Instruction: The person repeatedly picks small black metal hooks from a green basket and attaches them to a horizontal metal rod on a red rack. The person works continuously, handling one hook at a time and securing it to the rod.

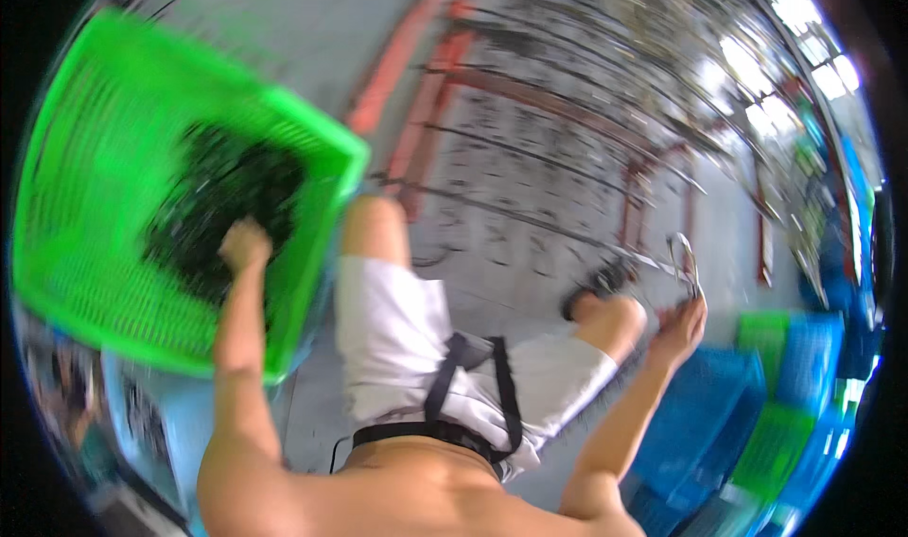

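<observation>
My left hand [248, 246] is inside a big green plastic basket [104, 168], its fingers closed against a heap of small dark pieces [227, 182]. Blur hides what those pieces are and what the fingers have hold of. Out to the right, my right hand [681, 331] is raised beside the rack with its fingers bent around the lower end of a shiny bent metal hook [685, 261]. The curved top of this hook rises above the fingertips, near the end of a rack rod.
A red-framed rack [530, 91] with thin rods and many small hanging bits stands ahead. Blue crates [700, 414] and green crates [790, 452] are stacked at the right. A light blue container [170, 414] stands below the green basket. My legs straddle the grey floor [482, 253].
</observation>
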`<state>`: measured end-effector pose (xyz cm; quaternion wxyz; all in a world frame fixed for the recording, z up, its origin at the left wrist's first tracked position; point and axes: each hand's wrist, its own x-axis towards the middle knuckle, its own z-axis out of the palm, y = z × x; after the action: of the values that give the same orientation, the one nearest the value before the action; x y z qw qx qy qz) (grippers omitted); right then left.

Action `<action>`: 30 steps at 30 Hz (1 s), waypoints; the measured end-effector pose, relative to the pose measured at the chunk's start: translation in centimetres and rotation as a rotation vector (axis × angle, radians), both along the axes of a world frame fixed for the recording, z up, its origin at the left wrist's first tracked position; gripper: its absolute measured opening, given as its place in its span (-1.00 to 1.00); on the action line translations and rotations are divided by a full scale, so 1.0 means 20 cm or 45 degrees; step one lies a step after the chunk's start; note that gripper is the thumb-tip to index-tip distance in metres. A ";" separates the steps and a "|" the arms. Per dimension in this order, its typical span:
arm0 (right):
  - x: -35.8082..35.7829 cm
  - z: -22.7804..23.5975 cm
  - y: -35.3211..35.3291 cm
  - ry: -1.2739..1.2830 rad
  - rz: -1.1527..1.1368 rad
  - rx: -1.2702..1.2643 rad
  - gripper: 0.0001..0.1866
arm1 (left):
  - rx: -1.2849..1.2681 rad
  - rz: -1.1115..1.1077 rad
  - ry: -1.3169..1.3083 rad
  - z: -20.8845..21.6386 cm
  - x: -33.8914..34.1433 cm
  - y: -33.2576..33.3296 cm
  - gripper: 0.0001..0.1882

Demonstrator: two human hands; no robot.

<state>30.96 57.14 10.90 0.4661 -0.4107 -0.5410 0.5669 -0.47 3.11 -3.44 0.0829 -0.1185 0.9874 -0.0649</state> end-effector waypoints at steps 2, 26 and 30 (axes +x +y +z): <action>0.10 -0.04 0.24 0.096 -0.185 0.144 -0.76 | -0.106 0.015 -0.256 0.00 0.03 -0.06 -0.61; 0.04 -0.49 0.68 0.443 -0.044 -0.460 -0.86 | 1.562 0.424 0.250 0.29 0.13 -0.12 -0.62; 0.03 -0.50 0.68 0.483 -0.100 -0.460 -0.87 | 1.870 0.486 0.200 0.34 0.15 -0.02 -0.67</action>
<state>31.56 70.79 0.87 0.5001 -0.3943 -0.3175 0.7026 2.60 2.78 3.29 0.0799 -0.2057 0.7423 0.6327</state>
